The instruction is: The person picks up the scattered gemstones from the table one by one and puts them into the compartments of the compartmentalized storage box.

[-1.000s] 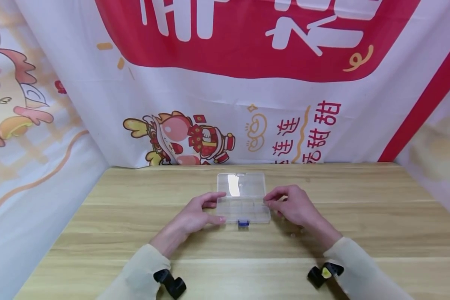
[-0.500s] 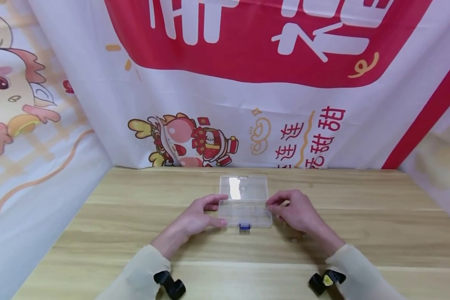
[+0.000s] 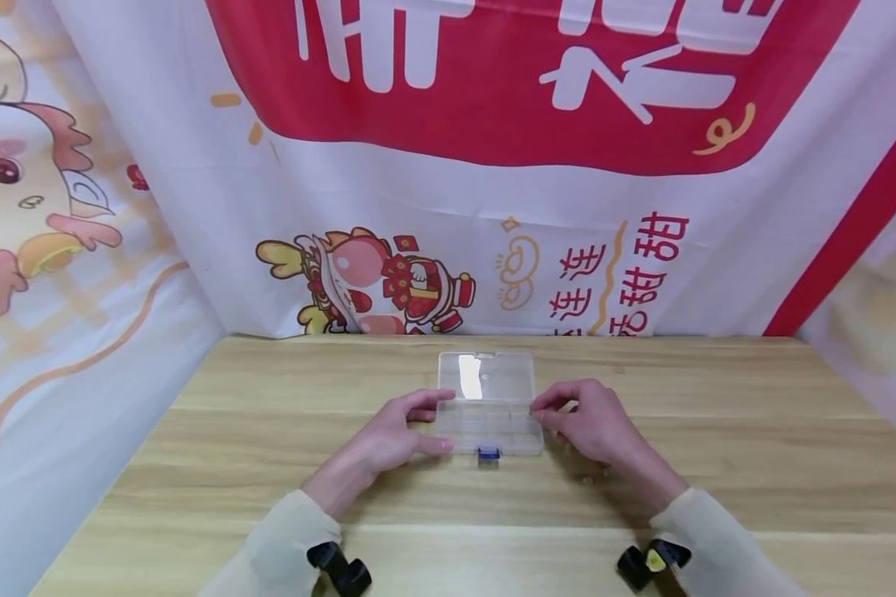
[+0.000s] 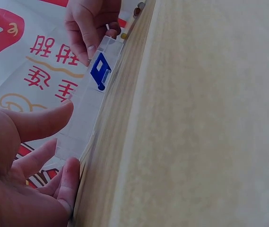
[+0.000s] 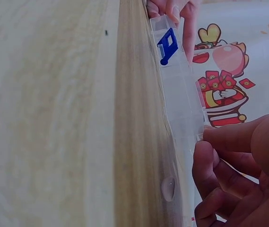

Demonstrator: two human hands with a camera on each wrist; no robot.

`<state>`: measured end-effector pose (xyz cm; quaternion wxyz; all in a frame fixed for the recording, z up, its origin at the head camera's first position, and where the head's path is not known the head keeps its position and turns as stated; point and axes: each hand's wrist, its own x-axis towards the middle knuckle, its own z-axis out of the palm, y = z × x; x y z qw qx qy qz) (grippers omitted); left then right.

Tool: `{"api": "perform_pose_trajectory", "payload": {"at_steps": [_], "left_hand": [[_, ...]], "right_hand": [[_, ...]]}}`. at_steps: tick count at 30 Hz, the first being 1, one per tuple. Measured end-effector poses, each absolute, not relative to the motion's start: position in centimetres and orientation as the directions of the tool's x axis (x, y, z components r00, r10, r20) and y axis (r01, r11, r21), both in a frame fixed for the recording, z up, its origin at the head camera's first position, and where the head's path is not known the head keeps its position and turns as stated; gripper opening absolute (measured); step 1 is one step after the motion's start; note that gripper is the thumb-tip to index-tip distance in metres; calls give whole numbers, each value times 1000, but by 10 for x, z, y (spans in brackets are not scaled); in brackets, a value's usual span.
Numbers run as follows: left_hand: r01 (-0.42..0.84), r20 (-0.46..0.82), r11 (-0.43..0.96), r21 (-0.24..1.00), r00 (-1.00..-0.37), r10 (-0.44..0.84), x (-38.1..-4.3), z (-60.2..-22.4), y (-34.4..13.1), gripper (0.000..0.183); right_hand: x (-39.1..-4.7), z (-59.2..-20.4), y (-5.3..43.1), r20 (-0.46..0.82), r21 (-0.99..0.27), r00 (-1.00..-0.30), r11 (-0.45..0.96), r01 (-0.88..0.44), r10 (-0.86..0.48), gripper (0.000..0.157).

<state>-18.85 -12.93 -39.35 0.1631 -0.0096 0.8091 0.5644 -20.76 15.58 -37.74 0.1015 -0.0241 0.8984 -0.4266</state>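
A clear plastic compartment box (image 3: 489,427) lies on the table, its lid (image 3: 496,377) folded back and a blue latch (image 3: 489,453) at its front. My left hand (image 3: 396,431) holds the box's left end, thumb at the front corner and fingers toward the back, as the left wrist view (image 4: 35,165) also shows. At the right end, my right hand (image 3: 586,419) has its thumb and forefinger pinched together at the box's edge. A tiny clear piece (image 5: 200,137) shows between those fingertips; its kind cannot be told.
A small clear rounded bead or stone (image 5: 169,189) lies on the wooden table (image 3: 269,464) near my right hand. Several small coloured pieces (image 4: 136,11) lie beyond the box in the left wrist view. A printed cloth (image 3: 418,182) hangs behind the table.
The whole head view has shifted slightly, so everything sits a little lower and further right. Both hands keep their places at the box's ends.
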Motion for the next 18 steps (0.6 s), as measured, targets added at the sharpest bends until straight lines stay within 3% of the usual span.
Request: {"api": "perform_pose_trajectory", "payload": {"at_steps": [18], "left_hand": [[-198,-276,361,911,-945,177,-190,-397,-129,69]], "right_hand": [[-207,-379,159,-138,-773,-978,635,9,-154,9]]}}
